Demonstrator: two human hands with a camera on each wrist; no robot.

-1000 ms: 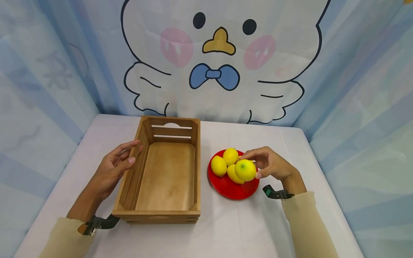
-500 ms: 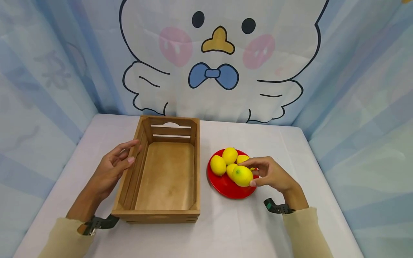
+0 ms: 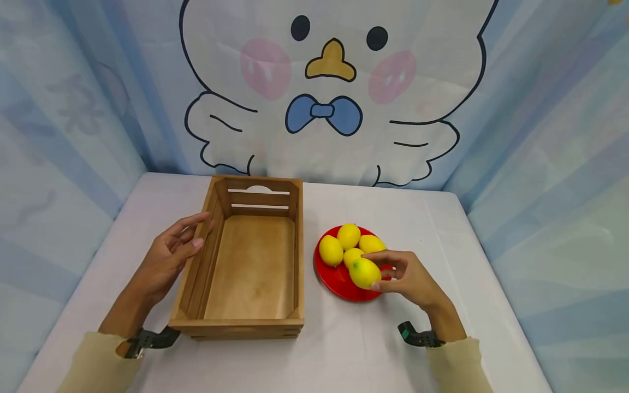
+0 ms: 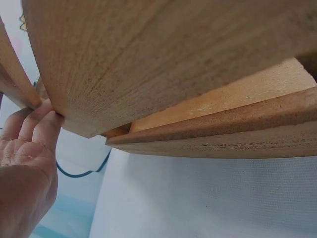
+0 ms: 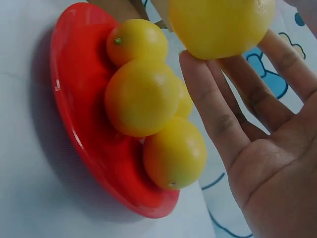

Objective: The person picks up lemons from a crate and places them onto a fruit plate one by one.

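With thumb and fingers my right hand pinches a yellow lemon above the front of a red plate. Several other lemons lie close together on that plate. In the right wrist view the held lemon is apart from them, at the fingertips. A slatted wooden crate stands to the left of the plate, nothing inside it. My left hand grips the crate's left wall, thumb at the rim. The left wrist view has its fingers reaching in between the planks, tips hidden.
A white cloth covers the table. Pale blue curtains close off the sides, and a cartoon-bird curtain hangs behind the back edge. The crate's front wall faces me. A strip of tablecloth separates crate and plate.
My right hand has brought the lemon toward me and slightly left, uncovering another lemon at the plate's back right. The left hand and crate stay put.
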